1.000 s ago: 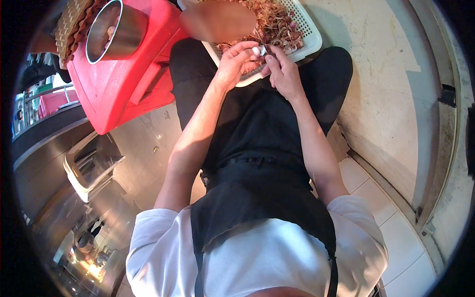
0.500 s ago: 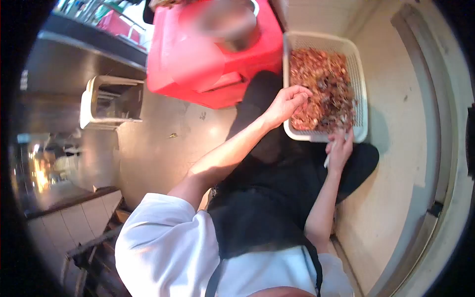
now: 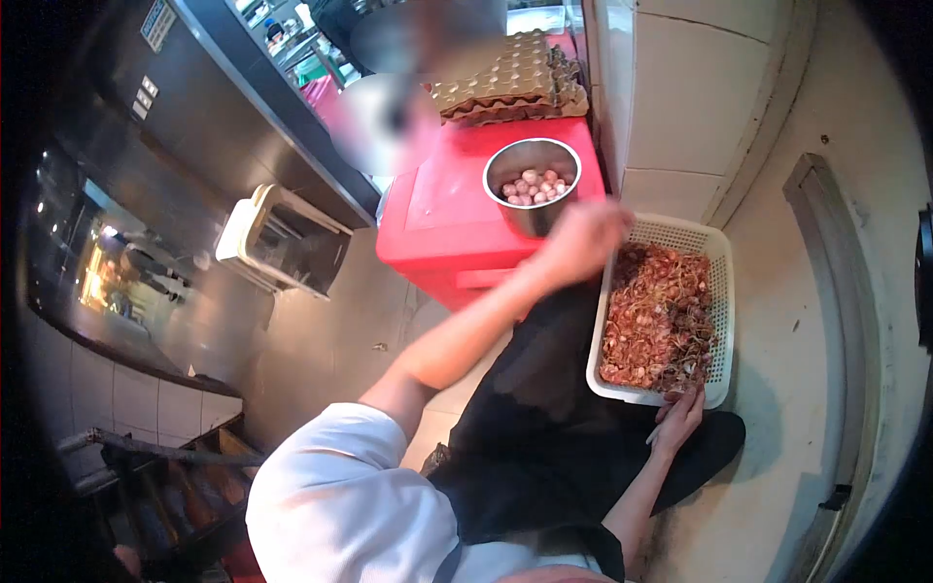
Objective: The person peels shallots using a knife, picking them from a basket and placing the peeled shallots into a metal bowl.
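Observation:
In the head view my left hand (image 3: 588, 240) is between the steel pot and the basket's upper left corner, smeared by motion; its fingers do not show clearly. My right hand (image 3: 678, 420) is closed at the basket's near right edge, around a slim white-handled tool (image 3: 653, 436) whose far end is hidden. The white plastic basket (image 3: 721, 291) holds a heap of small reddish bulbs that look like shallots (image 3: 649, 321), with loose skins and dry roots. Inside the steel pot (image 3: 525, 219) lie several peeled, pinkish-white bulbs (image 3: 533, 187).
Under the pot is a red cooler box (image 3: 428, 228), with stacked cardboard egg trays (image 3: 510, 78) at its back. White stools (image 3: 243, 233) stand to the left. A tiled wall (image 3: 680, 126) rises behind the basket. Dark metal rails (image 3: 146, 452) are at lower left.
My view has tilted up, bringing the pot's contents and egg trays into sight. My left hand has left the shallots and moved toward the pot. My right hand stays at the basket's near edge.

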{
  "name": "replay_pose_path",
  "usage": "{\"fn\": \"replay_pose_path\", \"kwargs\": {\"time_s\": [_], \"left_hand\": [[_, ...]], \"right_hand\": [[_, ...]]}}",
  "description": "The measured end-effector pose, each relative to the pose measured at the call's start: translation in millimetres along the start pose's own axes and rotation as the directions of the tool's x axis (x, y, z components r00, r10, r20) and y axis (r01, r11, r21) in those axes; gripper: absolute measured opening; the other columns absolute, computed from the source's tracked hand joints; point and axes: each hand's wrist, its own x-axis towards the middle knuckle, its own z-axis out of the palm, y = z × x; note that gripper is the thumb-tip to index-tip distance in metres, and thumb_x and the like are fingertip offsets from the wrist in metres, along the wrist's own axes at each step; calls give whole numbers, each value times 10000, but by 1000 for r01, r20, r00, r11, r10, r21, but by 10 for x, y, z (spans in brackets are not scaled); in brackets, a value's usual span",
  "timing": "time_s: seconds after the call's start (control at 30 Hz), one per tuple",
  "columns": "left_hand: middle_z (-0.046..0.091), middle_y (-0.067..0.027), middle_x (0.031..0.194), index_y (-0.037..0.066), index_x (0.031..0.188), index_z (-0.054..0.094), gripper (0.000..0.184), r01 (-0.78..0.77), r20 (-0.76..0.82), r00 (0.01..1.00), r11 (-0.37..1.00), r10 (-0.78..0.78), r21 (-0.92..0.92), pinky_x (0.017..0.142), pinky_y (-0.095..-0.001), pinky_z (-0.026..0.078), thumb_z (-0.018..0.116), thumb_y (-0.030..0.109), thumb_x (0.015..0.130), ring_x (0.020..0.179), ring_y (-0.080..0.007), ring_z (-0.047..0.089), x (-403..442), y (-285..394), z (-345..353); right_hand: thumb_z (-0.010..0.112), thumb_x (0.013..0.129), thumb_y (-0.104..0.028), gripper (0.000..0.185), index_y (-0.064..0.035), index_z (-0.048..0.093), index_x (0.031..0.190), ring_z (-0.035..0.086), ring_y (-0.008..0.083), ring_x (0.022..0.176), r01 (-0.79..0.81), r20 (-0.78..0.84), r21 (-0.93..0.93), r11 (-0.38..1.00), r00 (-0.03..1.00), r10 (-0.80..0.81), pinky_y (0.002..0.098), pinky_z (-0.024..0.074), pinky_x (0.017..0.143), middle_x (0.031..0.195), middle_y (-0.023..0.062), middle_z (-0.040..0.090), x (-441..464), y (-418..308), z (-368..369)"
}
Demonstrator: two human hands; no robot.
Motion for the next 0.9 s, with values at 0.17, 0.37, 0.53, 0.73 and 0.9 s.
{"fn": "replay_pose_path", "kwargs": {"time_s": [0.17, 0.37, 0.53, 0.73, 0.9], "left_hand": [[645, -197, 1011, 32, 1103, 631, 303, -167, 705, 685, 981, 186, -96, 868, -459, 487, 590, 154, 828, 981, -380, 614, -760, -137, 1481], [683, -173, 983, 149, 1159, 664, 315, -182, 796, 540, 961, 274, -208, 768, -474, 522, 549, 177, 867, 840, -344, 667, -1331, -471, 2247], [691, -170, 939, 74, 1011, 686, 225, -93, 847, 530, 990, -37, 102, 798, -429, 510, 641, 196, 827, 897, -344, 663, -1320, -605, 2111], [686, -157, 853, 24, 916, 679, 132, 117, 740, 651, 986, -169, 121, 760, -359, 520, 648, 68, 795, 829, -273, 682, -1166, -612, 1836], [667, -204, 928, 26, 890, 672, 120, 105, 420, 890, 977, -176, 188, 781, -424, 512, 630, 73, 788, 885, -367, 653, -824, -574, 1533]], "right_hand": [[399, 1035, -347, 415, -47, 481, 1309, 421, 89, 442, -112, -67, 153, 982, 990, 123, 244, 326, 385, 717, 50, 571, 79, 180, -68], [487, 992, -346, 381, -114, 555, 1286, 434, 45, 496, -112, -100, 198, 974, 986, 133, 205, 324, 382, 737, -17, 547, 139, 213, -89], [405, 1034, -341, 390, -30, 547, 1220, 440, 56, 437, -33, -67, 194, 980, 997, 46, 218, 341, 388, 690, 15, 539, 155, 169, -83], [398, 1037, -307, 370, -7, 551, 1192, 456, 49, 426, -14, -86, 193, 981, 996, 32, 211, 344, 383, 695, 37, 576, 119, 135, -93], [400, 1039, -317, 368, 10, 564, 1085, 460, 60, 415, -9, -79, 220, 975, 997, 27, 222, 353, 382, 677, 47, 578, 110, 134, -97]]}}
